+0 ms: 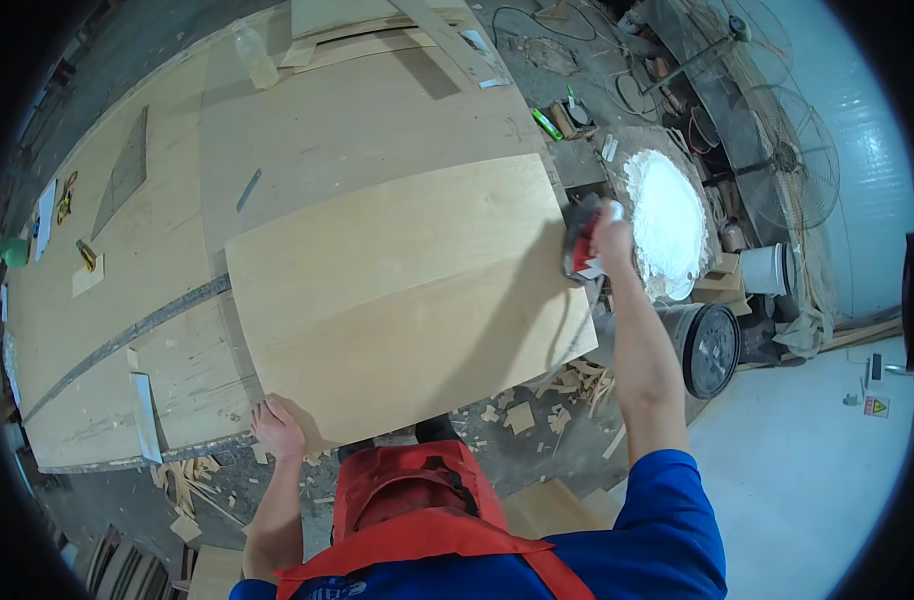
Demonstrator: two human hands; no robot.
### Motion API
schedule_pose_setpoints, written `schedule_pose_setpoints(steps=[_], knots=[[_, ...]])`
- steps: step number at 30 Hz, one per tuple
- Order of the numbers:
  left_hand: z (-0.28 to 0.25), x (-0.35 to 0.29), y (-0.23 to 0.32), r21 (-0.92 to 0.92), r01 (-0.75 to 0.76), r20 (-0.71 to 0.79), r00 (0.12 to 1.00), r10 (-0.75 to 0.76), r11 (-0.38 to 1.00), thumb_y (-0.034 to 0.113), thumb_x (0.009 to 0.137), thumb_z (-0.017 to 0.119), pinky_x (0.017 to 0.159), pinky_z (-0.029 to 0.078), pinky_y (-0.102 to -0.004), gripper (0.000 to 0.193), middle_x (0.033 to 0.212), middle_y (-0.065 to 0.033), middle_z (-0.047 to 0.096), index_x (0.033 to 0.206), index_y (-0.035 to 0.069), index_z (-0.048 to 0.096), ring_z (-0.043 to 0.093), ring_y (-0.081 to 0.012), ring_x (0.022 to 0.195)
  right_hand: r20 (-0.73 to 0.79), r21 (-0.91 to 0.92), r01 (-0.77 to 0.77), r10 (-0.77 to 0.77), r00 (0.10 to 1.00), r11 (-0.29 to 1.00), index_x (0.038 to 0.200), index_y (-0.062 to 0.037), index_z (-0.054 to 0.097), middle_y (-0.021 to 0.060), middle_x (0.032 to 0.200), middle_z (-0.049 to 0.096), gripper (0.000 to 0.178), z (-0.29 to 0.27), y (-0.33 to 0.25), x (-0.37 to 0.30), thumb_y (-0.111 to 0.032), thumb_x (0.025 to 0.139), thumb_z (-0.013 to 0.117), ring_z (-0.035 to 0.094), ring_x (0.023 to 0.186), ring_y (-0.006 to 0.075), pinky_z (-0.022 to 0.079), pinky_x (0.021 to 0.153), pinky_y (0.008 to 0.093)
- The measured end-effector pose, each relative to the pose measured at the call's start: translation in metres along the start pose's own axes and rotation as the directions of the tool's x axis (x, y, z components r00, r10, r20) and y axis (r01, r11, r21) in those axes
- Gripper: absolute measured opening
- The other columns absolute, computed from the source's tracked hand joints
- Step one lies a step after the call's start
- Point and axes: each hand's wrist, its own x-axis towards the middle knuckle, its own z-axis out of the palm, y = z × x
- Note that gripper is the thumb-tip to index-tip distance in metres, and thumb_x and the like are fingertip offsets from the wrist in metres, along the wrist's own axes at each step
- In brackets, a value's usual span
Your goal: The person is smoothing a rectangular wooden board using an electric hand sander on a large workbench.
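A large pale plywood board (407, 280) lies on the worktable, its near edge toward me. My left hand (278, 428) is at the board's near left corner, gripping it, with the fingers on top and partly hidden. On the right, my right hand (613, 238) is closed around a red and white clothes iron (584, 240) with a dark base. The iron is tilted up on the board's right edge, its dark side toward the board. A thin cord hangs below it and casts a shadow on the board.
Sheets and strips (377, 35) lie at the table's far end near a clear bottle (255, 58). To the right are a mound of white material (667, 220), a lidded bucket (712, 350) and a standing fan (785, 155). Wood scraps (522, 418) litter the floor.
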Motion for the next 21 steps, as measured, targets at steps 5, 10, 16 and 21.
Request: schedule_pose_setpoints(steps=[5, 10, 16, 21], knots=[[0.004, -0.004, -0.016, 0.073, -0.016, -0.073, 0.997, 0.021, 0.997, 0.031, 0.105, 0.041, 0.093, 0.044, -0.0547, 0.042, 0.108, -0.0206, 0.067, 0.105, 0.000, 0.068, 0.060, -0.0432, 0.104, 0.098, 0.063, 0.052, -0.058, 0.994, 0.997, 0.071, 0.0082, 0.068, 0.0144, 0.055, 0.063, 0.072, 0.004, -0.016, -0.062, -0.052, 0.105, 0.046, 0.066, 0.048, 0.0273, 0.053, 0.048, 0.0389], [-0.004, -0.006, -0.016, 0.113, -0.064, -0.073, 0.995, 0.073, 0.992, 0.028, 0.103, 0.044, 0.092, 0.045, -0.0532, 0.038, 0.103, -0.0221, 0.066, 0.101, -0.001, 0.068, 0.061, -0.0411, 0.101, 0.254, -0.047, 0.435, -0.411, 0.876, 0.899, 0.073, 0.0075, 0.062, 0.0158, 0.053, 0.059, 0.070, 0.093, -0.076, -0.212, -0.053, 0.106, 0.046, 0.063, 0.044, 0.0270, 0.051, 0.047, 0.0419], [-0.032, 0.014, -0.038, -0.288, -0.133, -0.118, 0.988, 0.102, 0.948, 0.020, 0.103, 0.045, 0.077, 0.046, -0.0531, 0.029, 0.096, -0.0217, 0.064, 0.094, 0.001, 0.064, 0.059, -0.0424, 0.093, 0.436, -0.049, 0.781, -0.690, 0.578, 0.623, 0.093, 0.0063, 0.067, 0.0319, 0.080, 0.068, 0.062, 0.221, -0.126, -0.406, -0.051, 0.105, 0.046, 0.069, 0.081, 0.0490, 0.055, 0.069, 0.0548], [-0.054, 0.052, -0.150, -0.201, 0.185, -0.170, 0.961, -0.220, 0.962, 0.030, 0.107, 0.044, 0.071, 0.047, -0.0594, 0.036, 0.085, -0.0256, 0.066, 0.091, 0.003, 0.062, 0.063, -0.0486, 0.079, 0.789, 0.200, 0.703, -0.537, 0.297, 0.683, 0.101, 0.0041, 0.066, 0.0321, 0.094, 0.070, 0.057, 0.259, -0.173, -0.569, -0.050, 0.104, 0.048, 0.068, 0.093, 0.0496, 0.055, 0.081, 0.0564]])
